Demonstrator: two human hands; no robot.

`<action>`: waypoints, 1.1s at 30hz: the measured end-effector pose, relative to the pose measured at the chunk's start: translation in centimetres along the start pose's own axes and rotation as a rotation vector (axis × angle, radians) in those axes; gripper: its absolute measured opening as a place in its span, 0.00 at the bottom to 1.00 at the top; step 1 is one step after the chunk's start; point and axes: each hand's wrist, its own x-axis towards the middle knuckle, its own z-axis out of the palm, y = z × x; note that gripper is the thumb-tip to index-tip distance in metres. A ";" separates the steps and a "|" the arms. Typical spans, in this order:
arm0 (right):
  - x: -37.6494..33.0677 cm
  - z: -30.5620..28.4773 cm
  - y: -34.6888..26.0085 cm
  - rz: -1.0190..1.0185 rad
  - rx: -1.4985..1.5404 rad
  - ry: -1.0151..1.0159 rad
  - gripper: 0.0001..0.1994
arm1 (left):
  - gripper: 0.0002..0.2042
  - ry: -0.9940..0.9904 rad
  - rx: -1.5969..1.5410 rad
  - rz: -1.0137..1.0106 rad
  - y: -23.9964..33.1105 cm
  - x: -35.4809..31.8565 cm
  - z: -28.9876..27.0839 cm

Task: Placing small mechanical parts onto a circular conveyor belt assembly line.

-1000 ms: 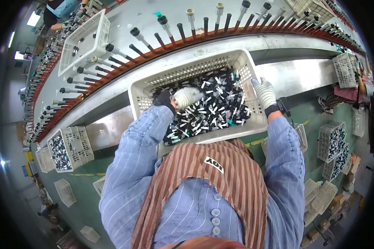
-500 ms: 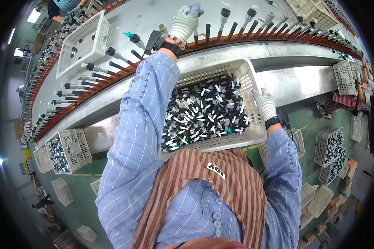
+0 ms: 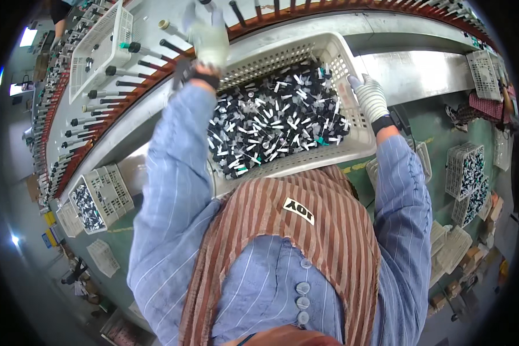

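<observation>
Green floor (image 3: 435,118) lay below a metal desk (image 3: 412,69), its curved rail (image 3: 323,8) lined with pegs (image 3: 173,46). Before the striped apron (image 3: 259,202), a white basket (image 3: 305,161) held small black and white pieces (image 3: 277,115). Blurred, the gloved left hand (image 3: 209,40) reached among the pegs, pinching or spread I couldn't tell. The gloved right hand (image 3: 371,98) rested on the basket's right rim, its grip unclear.

A small white four-sided label (image 3: 299,211) with black letters sits on the brown striped cloth apron (image 3: 343,230). It slants.
</observation>
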 end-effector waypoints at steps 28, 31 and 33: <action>-0.5 0.2 1.2 0.016 -0.003 0.041 0.33 | 0.14 -0.952 -0.405 -0.470 8.6 -3.0 2.6; -0.8 0.1 0.9 0.008 0.007 0.028 0.33 | 0.19 -0.548 -0.607 -0.391 8.8 2.5 5.2; -0.8 0.2 0.3 -0.020 0.022 0.026 0.33 | 0.20 -0.447 -0.614 -0.227 5.9 5.1 7.9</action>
